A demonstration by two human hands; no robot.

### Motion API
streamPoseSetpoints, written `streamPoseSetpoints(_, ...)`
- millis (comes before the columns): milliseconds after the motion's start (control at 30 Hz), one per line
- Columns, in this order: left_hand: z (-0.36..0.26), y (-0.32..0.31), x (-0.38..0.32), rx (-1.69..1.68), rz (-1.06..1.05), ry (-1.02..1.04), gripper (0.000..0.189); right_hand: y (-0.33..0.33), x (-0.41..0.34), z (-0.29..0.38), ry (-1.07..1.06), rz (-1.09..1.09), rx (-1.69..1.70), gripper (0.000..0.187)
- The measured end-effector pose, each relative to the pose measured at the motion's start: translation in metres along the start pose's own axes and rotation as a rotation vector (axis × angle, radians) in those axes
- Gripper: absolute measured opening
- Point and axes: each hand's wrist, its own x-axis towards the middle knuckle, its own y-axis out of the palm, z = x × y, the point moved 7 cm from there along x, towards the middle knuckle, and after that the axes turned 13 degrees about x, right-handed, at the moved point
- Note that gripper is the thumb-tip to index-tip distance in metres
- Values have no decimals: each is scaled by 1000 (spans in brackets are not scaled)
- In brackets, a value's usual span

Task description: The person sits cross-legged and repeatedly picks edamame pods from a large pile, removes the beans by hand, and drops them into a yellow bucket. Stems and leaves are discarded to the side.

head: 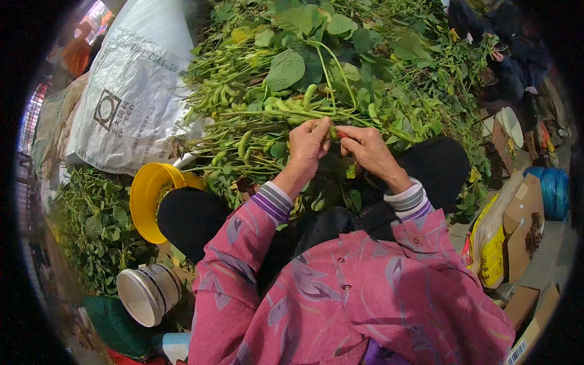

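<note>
My left hand is raised over a pile of cut soybean plants, thumb and fingers pinched together on a thin green stem. Close beside it, my right hand has its fingers curled around a small red object, mostly hidden, whose kind I cannot make out. A green soybean pod shows in the narrow gap between both hands. Just beyond them, plump pods hang on the stems, with a broad soybean leaf above.
A white woven feed sack bearing writing lies at left. By my left knee is a yellow bucket, with a white bucket tipped nearer me. Cardboard and blue twine are at right. Another person sits far right.
</note>
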Motion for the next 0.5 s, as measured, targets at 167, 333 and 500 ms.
streamPoseSetpoints(167, 4, 1, 1, 59, -22, 44, 20, -1, 9, -17, -238, -60, -140, 13)
streamPoseSetpoints(333, 1, 1, -2, 104, -49, 41, 21, 0, 10, -20, -39, -42, 45, 14)
streamPoseSetpoints(500, 2, -12, 1, 79, -116, 108, 20, 5, 6, -11, 37, 15, 77, 16)
